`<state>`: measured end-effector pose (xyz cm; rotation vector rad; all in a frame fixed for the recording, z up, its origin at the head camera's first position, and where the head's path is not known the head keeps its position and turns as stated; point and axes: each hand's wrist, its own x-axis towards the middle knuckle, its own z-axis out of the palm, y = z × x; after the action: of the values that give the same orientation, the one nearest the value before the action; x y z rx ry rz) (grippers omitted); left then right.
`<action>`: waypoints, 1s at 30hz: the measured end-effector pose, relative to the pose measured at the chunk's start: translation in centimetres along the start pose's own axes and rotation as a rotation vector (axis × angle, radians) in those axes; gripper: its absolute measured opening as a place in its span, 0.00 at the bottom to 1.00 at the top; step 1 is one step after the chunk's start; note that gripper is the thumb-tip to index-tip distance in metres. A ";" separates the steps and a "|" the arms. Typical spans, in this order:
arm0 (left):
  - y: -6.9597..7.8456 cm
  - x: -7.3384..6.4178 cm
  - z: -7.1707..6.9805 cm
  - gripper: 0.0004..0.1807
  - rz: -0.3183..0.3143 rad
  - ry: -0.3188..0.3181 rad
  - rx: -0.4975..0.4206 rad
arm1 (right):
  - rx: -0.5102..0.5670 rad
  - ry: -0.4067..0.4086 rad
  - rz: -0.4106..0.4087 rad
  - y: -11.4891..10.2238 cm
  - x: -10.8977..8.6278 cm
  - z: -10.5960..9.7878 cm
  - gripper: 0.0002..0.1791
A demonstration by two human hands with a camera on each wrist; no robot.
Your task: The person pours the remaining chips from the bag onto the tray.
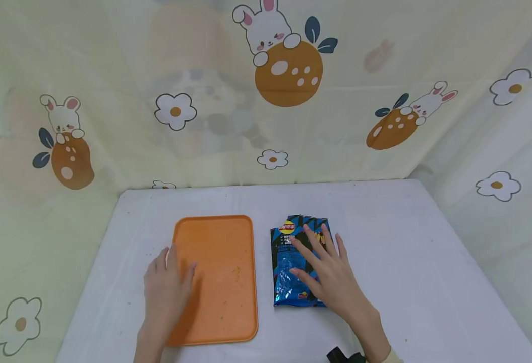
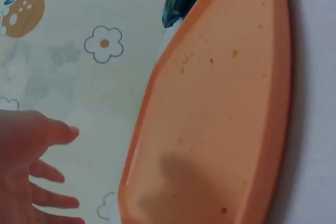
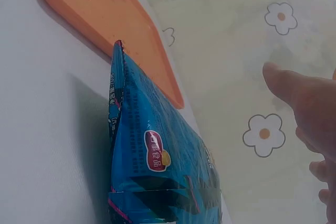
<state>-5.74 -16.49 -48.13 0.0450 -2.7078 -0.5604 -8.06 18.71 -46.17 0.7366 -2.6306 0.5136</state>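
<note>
A shallow orange tray lies on the table, with small crumbs scattered over its bottom. My left hand hovers at the tray's left edge, fingers extended and thumb apart, holding nothing; its shadow falls across the tray. To the tray's right lies a shiny blue-and-black chip bag with a round yellow-and-red logo and a stepped top edge. Over its right part my right hand is spread wide, hiding some of the print. In the right wrist view the bag looks puffed, and the thumb stands apart from it.
The white table extends to both sides, with a few tiny crumbs on it. A cloth printed with rabbits and flowers hangs behind and beside it. Below the right wrist, a small black object shows at the bottom edge.
</note>
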 end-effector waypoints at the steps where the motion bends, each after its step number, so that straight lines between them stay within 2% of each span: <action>1: -0.2 -0.1 0.1 0.35 -0.056 -0.027 -0.011 | 0.002 0.003 -0.003 0.0 0.0 0.0 0.36; 6: -1.5 -0.4 0.3 0.31 -0.342 -0.179 -0.016 | 0.009 0.027 -0.016 0.1 0.1 0.0 0.38; 8: -2.1 -0.6 0.4 0.29 -0.417 -0.221 -0.017 | 0.009 0.033 -0.017 0.2 0.1 0.0 0.38; 10: -2.6 -0.8 0.5 0.25 -0.457 -0.246 -0.024 | 0.013 0.035 -0.015 0.2 0.0 0.0 0.38; 13: -3.0 -1.0 0.8 0.20 -0.483 -0.261 -0.045 | 0.021 0.034 -0.009 0.3 -0.1 0.1 0.38; 18: -3.3 -1.2 1.1 0.17 -0.476 -0.260 -0.076 | 0.054 0.043 0.022 0.6 -0.6 0.2 0.38; 25: -3.4 -1.5 1.2 0.16 -0.487 -0.247 -0.109 | 0.115 0.037 0.130 0.8 -1.7 0.5 0.45; 30: -3.5 -1.6 1.3 0.16 -0.495 -0.249 -0.120 | 0.151 0.028 0.200 1.0 -2.4 0.8 0.45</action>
<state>-4.86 -19.06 -51.12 0.6690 -2.8993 -0.9209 -6.92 20.15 -48.15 0.5071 -2.6752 0.7792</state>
